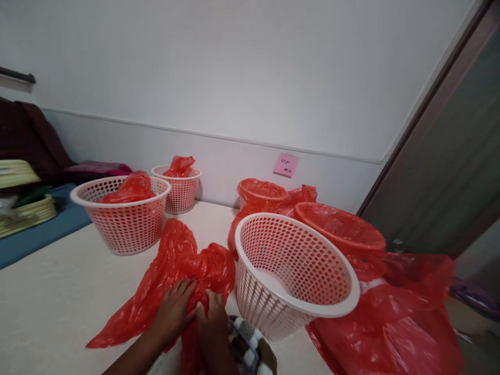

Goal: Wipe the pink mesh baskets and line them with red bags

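Note:
A crumpled red plastic bag [172,265] is spread on the white tabletop in front of me. My left hand [175,307] lies over its near part, fingers forward and thumb toward the other hand, gathering the plastic. Close beside it, my right hand [213,312] has its fingers curled into the same bag. Some of the plastic hangs below and between the wrists. Just right of my hands stands a white perforated plastic basket [297,310], tilted, with nothing in it.
Two white baskets [121,226] at the left and back [182,195] hold crumpled red bags. Behind the near basket, two baskets [339,229] are lined with red plastic, which spreads over the right side [390,328]. A pink note [286,164] is on the wall. Yellow baskets [29,216] stand far left.

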The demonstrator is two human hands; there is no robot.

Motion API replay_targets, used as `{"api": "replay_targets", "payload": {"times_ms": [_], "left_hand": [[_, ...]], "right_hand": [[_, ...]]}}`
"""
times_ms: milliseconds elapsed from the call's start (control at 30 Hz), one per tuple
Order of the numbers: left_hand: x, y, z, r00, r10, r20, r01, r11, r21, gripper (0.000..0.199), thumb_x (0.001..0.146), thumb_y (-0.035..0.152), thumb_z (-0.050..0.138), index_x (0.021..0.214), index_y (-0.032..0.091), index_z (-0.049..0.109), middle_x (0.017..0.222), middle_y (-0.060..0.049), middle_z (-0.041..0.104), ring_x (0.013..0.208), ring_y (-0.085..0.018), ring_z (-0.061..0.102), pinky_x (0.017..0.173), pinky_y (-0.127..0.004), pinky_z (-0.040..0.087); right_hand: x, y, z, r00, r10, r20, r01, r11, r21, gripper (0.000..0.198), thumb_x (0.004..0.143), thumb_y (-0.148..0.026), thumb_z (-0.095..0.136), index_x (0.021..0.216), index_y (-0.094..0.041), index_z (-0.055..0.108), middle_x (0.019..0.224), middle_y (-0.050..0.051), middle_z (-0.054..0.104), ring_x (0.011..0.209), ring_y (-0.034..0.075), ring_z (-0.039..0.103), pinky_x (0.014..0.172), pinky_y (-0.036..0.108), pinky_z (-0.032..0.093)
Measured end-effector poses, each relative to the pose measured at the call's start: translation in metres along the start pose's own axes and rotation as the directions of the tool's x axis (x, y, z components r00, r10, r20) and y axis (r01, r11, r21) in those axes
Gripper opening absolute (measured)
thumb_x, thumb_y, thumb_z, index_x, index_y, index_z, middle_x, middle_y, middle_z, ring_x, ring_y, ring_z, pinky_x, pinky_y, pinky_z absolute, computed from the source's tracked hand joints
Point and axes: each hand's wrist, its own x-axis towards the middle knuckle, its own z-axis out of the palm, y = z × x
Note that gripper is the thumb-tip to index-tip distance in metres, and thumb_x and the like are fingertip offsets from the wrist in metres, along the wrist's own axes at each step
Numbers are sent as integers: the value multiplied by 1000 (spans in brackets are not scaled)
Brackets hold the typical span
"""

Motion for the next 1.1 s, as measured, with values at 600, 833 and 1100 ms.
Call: {"api": "replay_targets", "payload": {"times_ms": [600, 833, 1100], "left_hand": [[21, 42, -91, 984, 164, -71, -168, 984, -59, 56, 89, 56, 51, 127, 16, 60, 128, -15, 65, 117, -29, 61, 102, -42, 47], [24, 33, -84, 968, 158, -197, -173, 983, -62, 44, 92, 47, 46, 118, 16, 64, 116, -14, 67, 107, -29, 64, 97, -47, 48], [-12, 18, -78, 941, 145, -305, -181, 979, -94, 46, 92, 54, 48, 118, 20, 65, 121, -12, 65, 116, -28, 60, 104, -47, 47]], "right_hand": [[-2, 5, 3, 987, -84, -134, 74, 994, -76, 41, 82, -18, 54, 122, -14, 66, 112, 17, 67, 107, 34, 66, 94, 51, 53], [1, 3, -4, 990, -66, -121, 49, 989, -139, 49, 80, -16, 55, 128, -12, 63, 118, 21, 67, 109, 36, 65, 95, 53, 52], [1, 6, -9, 988, -83, -128, 65, 988, -143, 49, 81, -17, 56, 129, -12, 62, 119, 20, 66, 109, 35, 65, 96, 51, 52]]}}
